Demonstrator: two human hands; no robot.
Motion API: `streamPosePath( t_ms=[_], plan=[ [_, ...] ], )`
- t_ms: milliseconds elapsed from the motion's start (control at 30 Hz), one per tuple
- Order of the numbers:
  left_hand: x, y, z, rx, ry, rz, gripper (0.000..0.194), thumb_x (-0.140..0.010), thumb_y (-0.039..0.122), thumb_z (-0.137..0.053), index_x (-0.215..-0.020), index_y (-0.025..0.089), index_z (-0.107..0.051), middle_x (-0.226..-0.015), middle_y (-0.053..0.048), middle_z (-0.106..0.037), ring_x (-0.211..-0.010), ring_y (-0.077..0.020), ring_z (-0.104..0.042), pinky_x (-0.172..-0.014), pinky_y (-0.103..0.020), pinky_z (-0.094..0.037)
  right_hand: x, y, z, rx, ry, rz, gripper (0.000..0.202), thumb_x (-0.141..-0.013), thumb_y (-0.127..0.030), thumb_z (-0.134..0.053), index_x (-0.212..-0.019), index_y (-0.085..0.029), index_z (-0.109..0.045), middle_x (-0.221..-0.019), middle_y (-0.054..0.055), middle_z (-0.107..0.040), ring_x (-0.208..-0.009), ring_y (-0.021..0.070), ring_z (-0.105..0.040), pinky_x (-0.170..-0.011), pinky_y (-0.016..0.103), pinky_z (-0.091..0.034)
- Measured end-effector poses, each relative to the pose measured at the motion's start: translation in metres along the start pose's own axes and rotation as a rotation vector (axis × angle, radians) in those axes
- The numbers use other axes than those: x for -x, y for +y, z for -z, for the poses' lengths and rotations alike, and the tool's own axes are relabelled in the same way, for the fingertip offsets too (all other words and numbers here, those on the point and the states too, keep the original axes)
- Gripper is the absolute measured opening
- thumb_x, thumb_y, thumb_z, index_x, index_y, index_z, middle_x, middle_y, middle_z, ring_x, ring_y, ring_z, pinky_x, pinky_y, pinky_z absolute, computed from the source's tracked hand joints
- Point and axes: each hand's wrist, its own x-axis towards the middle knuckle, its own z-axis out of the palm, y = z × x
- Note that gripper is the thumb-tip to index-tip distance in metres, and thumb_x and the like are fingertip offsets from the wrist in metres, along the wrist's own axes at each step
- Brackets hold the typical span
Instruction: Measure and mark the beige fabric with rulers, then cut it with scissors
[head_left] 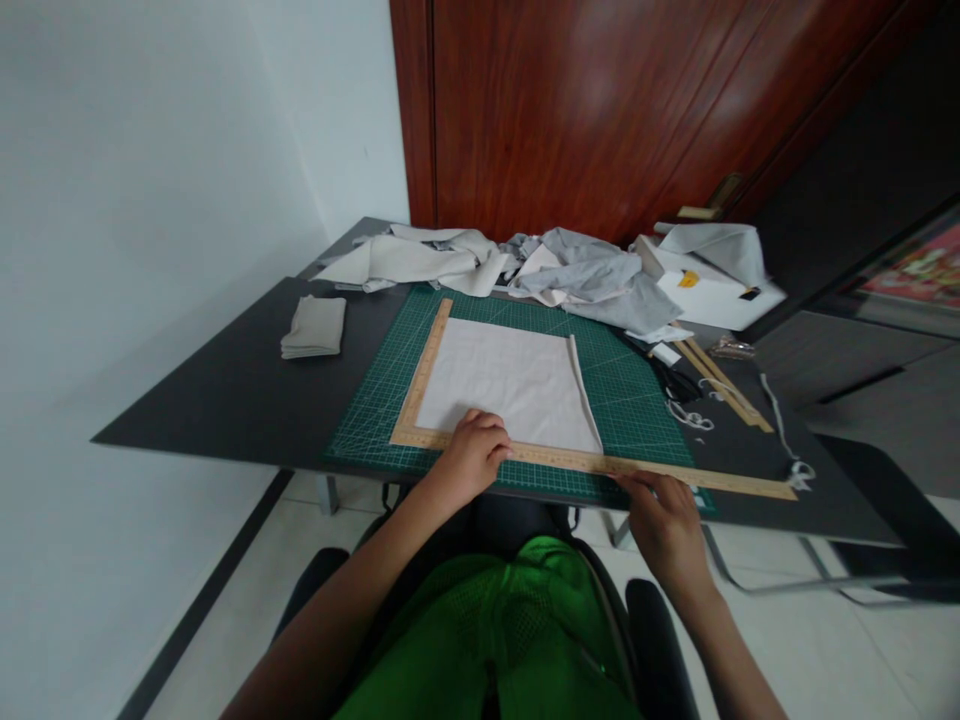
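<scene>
An L-shaped wooden ruler [559, 458] lies on the green cutting mat [630, 395], its short arm pointing away from me on the left and its long arm along the near side. Inside its corner rests a flat piece of white fabric [502, 385], with a narrow folded strip along its right edge. My left hand [476, 455], fingers bent together, grips the long arm near the fabric's bottom edge. Farther right, my right hand [664, 515] is closed at the same arm's near edge, beyond the fabric. Its fingertips are partly hidden.
Folded beige cloths [315, 327] are stacked at the left of the dark table [225, 385]. Crumpled fabric [592, 270] lies along the back beside a white box [716, 290]. Black-handled scissors [679, 382], wooden strips [724, 380] and white cord [690, 417] lie at right.
</scene>
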Motion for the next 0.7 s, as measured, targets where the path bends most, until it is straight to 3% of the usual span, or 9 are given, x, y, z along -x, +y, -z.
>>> streamPosePath(
  t_ms=[100,333,533,700],
  plan=[
    [0.000,-0.001,-0.001,0.003,0.001,-0.006,0.016,-0.088,0.007,-0.074,-0.078,0.020,-0.073,-0.092,-0.003,-0.070,-0.097,-0.0237,-0.058,-0.091,-0.039,-0.047,-0.001,-0.006,-0.006,-0.061,0.053,0.000,0.037,-0.092,0.003,-0.054,-0.116,-0.020,-0.072,-0.102,0.009,-0.068,-0.094,0.0264,-0.063,-0.085,0.041,-0.052],
    [0.000,0.001,0.002,0.006,-0.001,-0.019,0.016,-0.089,0.008,-0.073,-0.078,0.020,-0.072,-0.091,-0.003,-0.069,-0.097,-0.0237,-0.058,-0.091,-0.039,-0.047,-0.014,-0.025,-0.023,-0.097,0.003,0.043,0.042,-0.091,0.005,-0.051,-0.119,-0.019,-0.071,-0.101,0.010,-0.070,-0.095,0.0270,-0.063,-0.084,0.042,-0.053],
    [0.000,0.001,0.001,-0.012,-0.010,-0.013,0.018,-0.088,0.008,-0.074,-0.076,0.020,-0.070,-0.091,-0.003,-0.069,-0.097,-0.0243,-0.058,-0.091,-0.040,-0.047,-0.012,-0.019,-0.019,-0.092,-0.046,0.031,0.040,-0.092,0.004,-0.051,-0.121,-0.017,-0.070,-0.105,0.012,-0.070,-0.097,0.0281,-0.062,-0.084,0.044,-0.054],
    [0.000,-0.001,-0.001,0.010,0.003,-0.013,0.017,-0.088,0.008,-0.074,-0.076,0.020,-0.070,-0.092,-0.003,-0.069,-0.099,-0.0241,-0.058,-0.091,-0.039,-0.048,-0.006,-0.012,-0.017,-0.109,-0.017,0.031,0.041,-0.092,0.005,-0.051,-0.121,-0.018,-0.069,-0.104,0.011,-0.069,-0.096,0.0270,-0.061,-0.085,0.042,-0.053]
  ],
)
